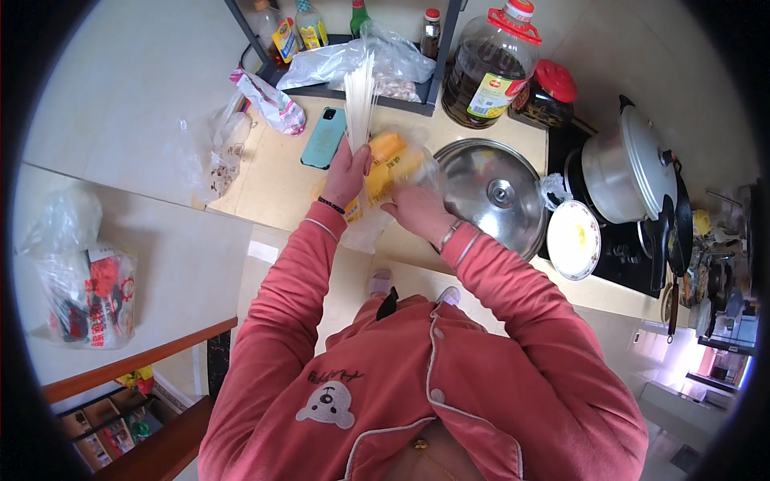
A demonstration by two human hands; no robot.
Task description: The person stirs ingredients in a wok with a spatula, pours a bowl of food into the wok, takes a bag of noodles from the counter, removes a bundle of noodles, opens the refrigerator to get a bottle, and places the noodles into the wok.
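My left hand point(349, 171) grips the lower end of a bundle of dried white noodles point(360, 99), which fans slightly at the top. Just right of it is a yellow and clear plastic package point(394, 171) with printed writing. My right hand point(420, 210) holds the near right side of this package, its fingertips partly hidden by the plastic. The package's clear end hangs near the counter's front edge. A pan with a shiny metal lid point(490, 186) sits right beside my right hand. Behind my left hand lies a teal phone point(323, 138) on the counter point(264, 162).
A dark rack point(430, 102) at the back holds bottles and plastic bags. Beside it stand a large oil jug point(490, 72) and a red-lidded jar point(544, 93). On the right are a pressure cooker point(619, 168) and a white bowl point(573, 240). A pink-white packet point(267, 102) lies left.
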